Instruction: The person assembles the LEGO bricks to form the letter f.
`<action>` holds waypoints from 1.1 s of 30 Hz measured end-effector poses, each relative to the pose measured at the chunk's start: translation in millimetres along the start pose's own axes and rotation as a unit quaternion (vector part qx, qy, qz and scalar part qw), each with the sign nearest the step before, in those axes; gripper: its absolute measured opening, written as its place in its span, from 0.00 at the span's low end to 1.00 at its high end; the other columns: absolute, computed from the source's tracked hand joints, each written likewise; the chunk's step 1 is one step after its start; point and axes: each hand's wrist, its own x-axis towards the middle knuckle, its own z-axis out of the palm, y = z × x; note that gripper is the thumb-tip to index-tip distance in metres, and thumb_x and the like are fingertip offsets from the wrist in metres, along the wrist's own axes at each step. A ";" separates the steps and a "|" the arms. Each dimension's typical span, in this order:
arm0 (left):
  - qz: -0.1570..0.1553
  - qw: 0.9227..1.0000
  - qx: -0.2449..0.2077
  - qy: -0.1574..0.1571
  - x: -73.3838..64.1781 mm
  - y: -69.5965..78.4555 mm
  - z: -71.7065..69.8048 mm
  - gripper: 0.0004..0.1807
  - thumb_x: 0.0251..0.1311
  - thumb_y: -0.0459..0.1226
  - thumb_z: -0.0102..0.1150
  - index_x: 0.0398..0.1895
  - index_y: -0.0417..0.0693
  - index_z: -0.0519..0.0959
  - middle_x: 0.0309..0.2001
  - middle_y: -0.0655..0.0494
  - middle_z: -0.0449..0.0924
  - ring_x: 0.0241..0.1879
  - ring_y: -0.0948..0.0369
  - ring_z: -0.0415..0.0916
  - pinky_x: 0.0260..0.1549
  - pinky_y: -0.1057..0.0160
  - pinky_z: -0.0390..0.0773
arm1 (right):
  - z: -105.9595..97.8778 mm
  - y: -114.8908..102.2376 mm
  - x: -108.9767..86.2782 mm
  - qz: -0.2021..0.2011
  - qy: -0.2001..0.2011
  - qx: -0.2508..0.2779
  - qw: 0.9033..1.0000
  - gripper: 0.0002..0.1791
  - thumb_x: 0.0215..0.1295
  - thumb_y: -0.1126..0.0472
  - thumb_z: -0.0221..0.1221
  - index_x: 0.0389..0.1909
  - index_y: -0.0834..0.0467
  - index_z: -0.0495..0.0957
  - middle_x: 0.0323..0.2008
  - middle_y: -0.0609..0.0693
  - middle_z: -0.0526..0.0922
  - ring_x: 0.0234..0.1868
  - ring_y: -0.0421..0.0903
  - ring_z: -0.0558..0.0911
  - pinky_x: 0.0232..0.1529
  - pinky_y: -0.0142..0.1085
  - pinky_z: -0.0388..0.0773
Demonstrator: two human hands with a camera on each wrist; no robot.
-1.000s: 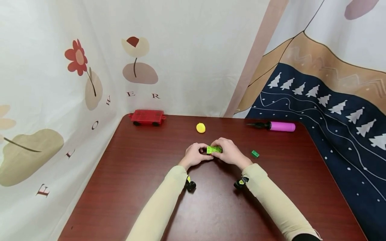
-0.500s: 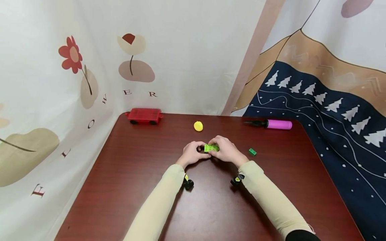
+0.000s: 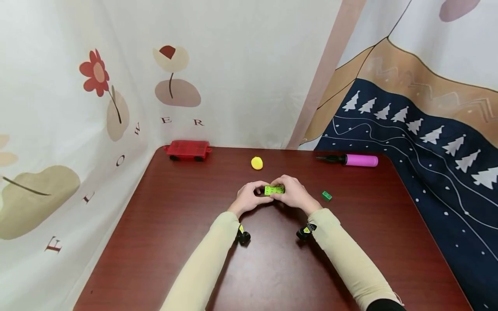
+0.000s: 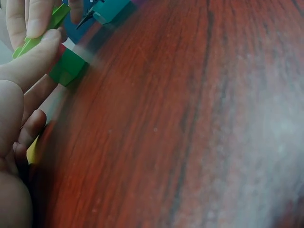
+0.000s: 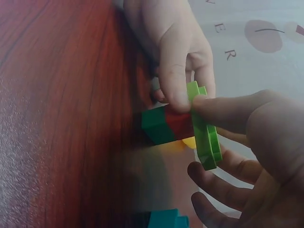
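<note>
A flat lime green building block (image 3: 269,191) lies on top of a red block (image 5: 176,124), which sits on a dark green block (image 5: 154,128). In the right wrist view the three are stacked, with the dark green one at the tabletop. My left hand (image 3: 247,198) grips the stack from the left, its thumb against the red block beside the lime one. My right hand (image 3: 293,194) pinches the lime block between thumb and fingers, while its other fingers spread loosely. Right of the hands a small green block (image 3: 327,196) lies alone on the table.
Behind the hands sits a small round yellow object (image 3: 256,163). A red toy wagon (image 3: 189,150) stands at the table's back left corner. A pink cylinder with a black tapered end (image 3: 361,160) lies at the back right. Printed curtains (image 3: 241,86) hang behind the table.
The head view has shifted slightly. Both hands stay on the stacked blocks in nearly the same place; a sliver of red seen under the lime block a second ago is now hidden in that view.
</note>
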 end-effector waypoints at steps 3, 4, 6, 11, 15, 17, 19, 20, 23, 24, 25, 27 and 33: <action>0.005 1.000 -0.002 0.003 0.6 1.4 0.5 0.23 0.58 0.52 0.78 0.57 0.67 0.85 0.40 0.65 0.81 0.42 0.64 0.75 0.48 0.55 0.70 | -2.1 0.6 1.0 0.000 0.003 0.000 1.000 0.16 0.64 0.56 0.75 0.51 0.54 0.89 0.45 0.50 0.85 0.45 0.47 0.82 0.47 0.46 0.81; 0.006 1.000 -0.002 0.004 -0.4 1.1 0.9 0.23 0.58 0.52 0.78 0.57 0.67 0.85 0.41 0.65 0.81 0.42 0.64 0.76 0.49 0.55 0.70 | -1.7 0.8 1.3 0.000 0.003 -0.002 1.000 0.16 0.63 0.56 0.75 0.51 0.54 0.89 0.45 0.50 0.85 0.45 0.47 0.82 0.47 0.46 0.81; 0.010 1.000 -0.004 0.006 -2.1 0.7 1.5 0.22 0.59 0.52 0.78 0.57 0.67 0.85 0.41 0.65 0.82 0.42 0.64 0.76 0.49 0.54 0.70 | -1.5 0.9 1.6 -0.003 0.002 -0.006 1.000 0.16 0.63 0.56 0.75 0.50 0.54 0.90 0.44 0.49 0.85 0.45 0.47 0.82 0.47 0.46 0.81; 0.023 1.000 -0.008 0.011 -3.0 0.0 2.3 0.21 0.61 0.51 0.76 0.57 0.66 0.85 0.40 0.65 0.82 0.41 0.64 0.77 0.47 0.55 0.71 | -2.4 0.5 3.1 -0.011 0.002 -0.010 1.000 0.16 0.63 0.57 0.75 0.51 0.54 0.90 0.44 0.49 0.86 0.46 0.48 0.83 0.48 0.46 0.81; 0.026 1.000 -0.003 0.011 -2.0 0.6 1.5 0.21 0.63 0.52 0.74 0.58 0.67 0.84 0.41 0.65 0.82 0.42 0.64 0.76 0.47 0.57 0.72 | -3.5 1.0 3.8 -0.030 0.004 -0.016 0.999 0.16 0.64 0.58 0.74 0.52 0.55 0.90 0.44 0.50 0.86 0.45 0.48 0.82 0.48 0.45 0.81; 0.024 1.000 -0.001 0.010 -1.9 1.1 1.0 0.21 0.64 0.53 0.73 0.59 0.67 0.84 0.42 0.65 0.82 0.42 0.64 0.76 0.47 0.57 0.72 | -4.5 1.3 3.3 -0.043 0.003 -0.020 0.999 0.16 0.65 0.58 0.74 0.53 0.56 0.89 0.45 0.51 0.86 0.45 0.47 0.82 0.48 0.45 0.80; 0.022 1.000 0.003 0.009 -2.0 1.7 0.6 0.22 0.63 0.53 0.73 0.59 0.67 0.83 0.42 0.65 0.82 0.42 0.64 0.76 0.46 0.57 0.72 | -5.5 2.9 2.4 -0.055 0.002 -0.022 0.998 0.17 0.66 0.57 0.73 0.54 0.56 0.88 0.46 0.51 0.86 0.45 0.47 0.82 0.48 0.44 0.80; 0.022 1.000 0.005 0.009 -1.9 1.7 0.7 0.21 0.64 0.54 0.73 0.59 0.68 0.83 0.42 0.65 0.81 0.42 0.64 0.76 0.46 0.57 0.73 | -6.6 3.6 1.5 -0.061 0.003 -0.019 0.998 0.17 0.67 0.57 0.73 0.54 0.57 0.88 0.47 0.51 0.86 0.46 0.48 0.82 0.49 0.45 0.80; 0.021 1.000 0.010 0.010 -1.5 1.7 1.3 0.21 0.64 0.54 0.73 0.58 0.68 0.83 0.41 0.65 0.81 0.41 0.65 0.76 0.45 0.58 0.73 | -11.0 7.0 -1.9 -0.067 0.007 -0.004 0.998 0.18 0.69 0.57 0.71 0.56 0.58 0.86 0.50 0.52 0.86 0.50 0.49 0.84 0.53 0.47 0.81; 0.021 1.000 0.011 0.011 -1.2 1.8 1.6 0.20 0.63 0.54 0.73 0.58 0.68 0.83 0.41 0.65 0.81 0.41 0.65 0.76 0.44 0.58 0.73 | -12.8 8.9 -3.2 -0.066 0.010 0.001 0.998 0.18 0.70 0.58 0.70 0.57 0.59 0.86 0.51 0.52 0.86 0.51 0.50 0.84 0.54 0.48 0.81; 0.020 1.000 0.011 0.011 -1.1 2.1 1.8 0.20 0.63 0.54 0.73 0.57 0.69 0.83 0.41 0.65 0.81 0.41 0.64 0.76 0.44 0.59 0.73 | -15.2 10.4 -4.7 -0.064 0.012 0.009 0.998 0.18 0.70 0.58 0.69 0.57 0.60 0.85 0.51 0.53 0.86 0.52 0.51 0.84 0.55 0.49 0.81; 0.019 1.000 0.010 0.012 -1.1 2.4 2.0 0.20 0.62 0.54 0.74 0.56 0.69 0.84 0.42 0.65 0.81 0.40 0.64 0.76 0.43 0.59 0.73 | -19.8 14.0 -7.7 -0.059 0.017 0.016 0.998 0.18 0.71 0.59 0.69 0.57 0.61 0.85 0.51 0.54 0.86 0.53 0.52 0.85 0.56 0.50 0.81; 0.013 1.000 0.005 0.012 -1.1 1.6 2.5 0.20 0.61 0.55 0.74 0.55 0.71 0.84 0.42 0.66 0.80 0.41 0.63 0.75 0.43 0.58 0.72 | -35.6 28.9 -19.0 -0.051 0.029 0.018 0.998 0.17 0.71 0.60 0.68 0.56 0.63 0.85 0.51 0.55 0.86 0.53 0.52 0.86 0.56 0.51 0.82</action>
